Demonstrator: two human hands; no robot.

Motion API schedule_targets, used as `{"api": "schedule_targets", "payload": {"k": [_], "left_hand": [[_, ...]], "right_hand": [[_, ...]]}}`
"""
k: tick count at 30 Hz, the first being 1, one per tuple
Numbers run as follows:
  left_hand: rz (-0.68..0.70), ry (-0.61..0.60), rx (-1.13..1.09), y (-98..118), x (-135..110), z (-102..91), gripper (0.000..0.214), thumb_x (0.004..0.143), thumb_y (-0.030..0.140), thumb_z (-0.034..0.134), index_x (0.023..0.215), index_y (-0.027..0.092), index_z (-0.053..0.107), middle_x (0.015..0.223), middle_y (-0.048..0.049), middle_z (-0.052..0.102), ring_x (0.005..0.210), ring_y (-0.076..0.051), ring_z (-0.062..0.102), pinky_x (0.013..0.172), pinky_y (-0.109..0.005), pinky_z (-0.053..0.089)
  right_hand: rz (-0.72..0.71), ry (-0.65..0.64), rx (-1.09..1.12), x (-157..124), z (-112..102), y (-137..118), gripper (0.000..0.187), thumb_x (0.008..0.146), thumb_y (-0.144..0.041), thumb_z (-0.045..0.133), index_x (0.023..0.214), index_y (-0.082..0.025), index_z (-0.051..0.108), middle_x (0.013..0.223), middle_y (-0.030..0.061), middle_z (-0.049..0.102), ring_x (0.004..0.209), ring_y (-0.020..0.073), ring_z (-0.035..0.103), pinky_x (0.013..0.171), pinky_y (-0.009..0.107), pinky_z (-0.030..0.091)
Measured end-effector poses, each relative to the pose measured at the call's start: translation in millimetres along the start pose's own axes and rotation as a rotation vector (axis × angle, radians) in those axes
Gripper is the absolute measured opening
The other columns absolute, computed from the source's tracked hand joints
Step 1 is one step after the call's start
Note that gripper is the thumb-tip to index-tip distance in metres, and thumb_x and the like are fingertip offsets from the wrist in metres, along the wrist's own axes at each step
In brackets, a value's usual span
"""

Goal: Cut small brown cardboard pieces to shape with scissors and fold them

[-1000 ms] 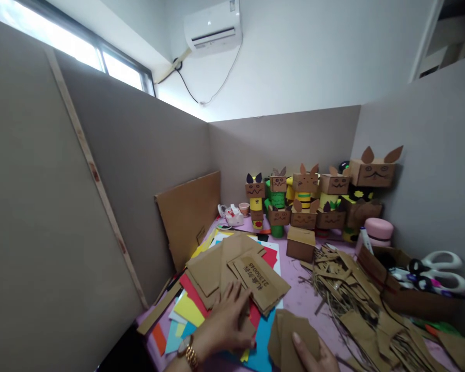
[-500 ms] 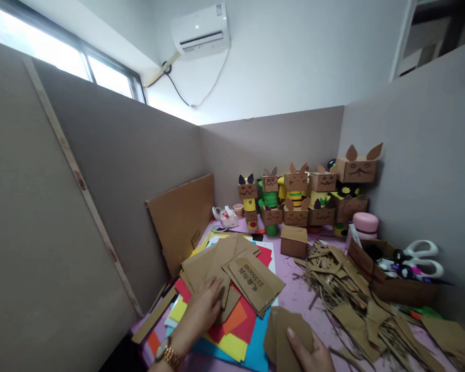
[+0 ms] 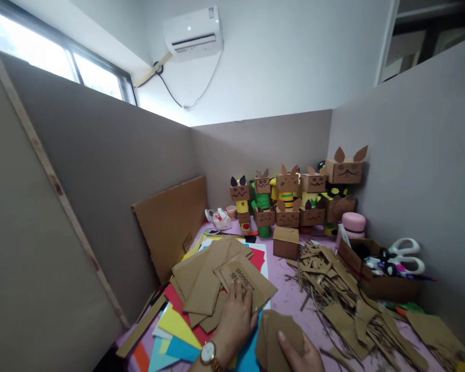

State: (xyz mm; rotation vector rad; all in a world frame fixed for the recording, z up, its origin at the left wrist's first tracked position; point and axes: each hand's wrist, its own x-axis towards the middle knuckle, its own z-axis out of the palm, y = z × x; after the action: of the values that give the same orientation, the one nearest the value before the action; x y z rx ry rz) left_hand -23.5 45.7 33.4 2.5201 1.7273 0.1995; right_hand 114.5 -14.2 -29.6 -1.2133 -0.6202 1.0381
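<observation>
Cardboard pieces (image 3: pixel 270 338) at five o'clock, pinched in right hand (image 3: pixel 300 354); at six o'clock, left hand (image 3: pixel 234 315), fingers slightly spread, over printed cardboard (image 3: pixel 261 284) atop brown sheets (image 3: pixel 201 289).

the left hand (image 3: pixel 235 316) lay palm down over the printed cardboard (image 3: pixel 259 283); the right hand (image 3: pixel 312 355) gripped cardboard pieces (image 3: pixel 273 330). scissors (image 3: pixel 403 253) stood in an open box (image 3: pixel 391 289), beside a pile of cardboard scraps (image 3: pixel 329 276).

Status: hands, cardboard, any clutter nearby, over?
Left hand open over printed cardboard. Right hand gripping cut cardboard pieces. Scraps heaped nearby on the right.
</observation>
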Motion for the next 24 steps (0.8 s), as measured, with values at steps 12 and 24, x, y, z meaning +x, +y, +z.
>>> {"api": "schedule_targets", "payload": {"k": [12, 24], "left_hand": [[-0.003, -0.064, 0.034, 0.5, -32.4, -8.4, 0.067, 0.065, 0.011, 0.049, 0.132, 0.011, 0.044, 0.144, -0.0216, 0.034, 0.134, -0.038, 0.025, 0.109, -0.048, 0.021], [-0.138, 0.035, -0.100, 16.1, -25.4, -5.4, 0.047, 0.076, 0.042, 0.051, 0.121, 0.030, 0.054, 0.149, -0.0159, 0.028, 0.135, -0.041, 0.017, 0.102, -0.061, 0.017]], "right_hand": [[-0.008, -0.024, 0.004, 4.3, -2.7, 9.6, 0.058, 0.049, -0.061, 0.073, 0.081, -0.013, 0.068, 0.077, 0.0126, 0.076, 0.078, 0.0334, 0.069, 0.072, 0.041, 0.054], [-0.027, -0.022, 0.008, 3.6, -2.0, 6.9, 0.061, 0.049, -0.063, 0.072, 0.081, -0.012, 0.068, 0.078, 0.0151, 0.076, 0.078, 0.0353, 0.069, 0.070, 0.043, 0.054]]}}
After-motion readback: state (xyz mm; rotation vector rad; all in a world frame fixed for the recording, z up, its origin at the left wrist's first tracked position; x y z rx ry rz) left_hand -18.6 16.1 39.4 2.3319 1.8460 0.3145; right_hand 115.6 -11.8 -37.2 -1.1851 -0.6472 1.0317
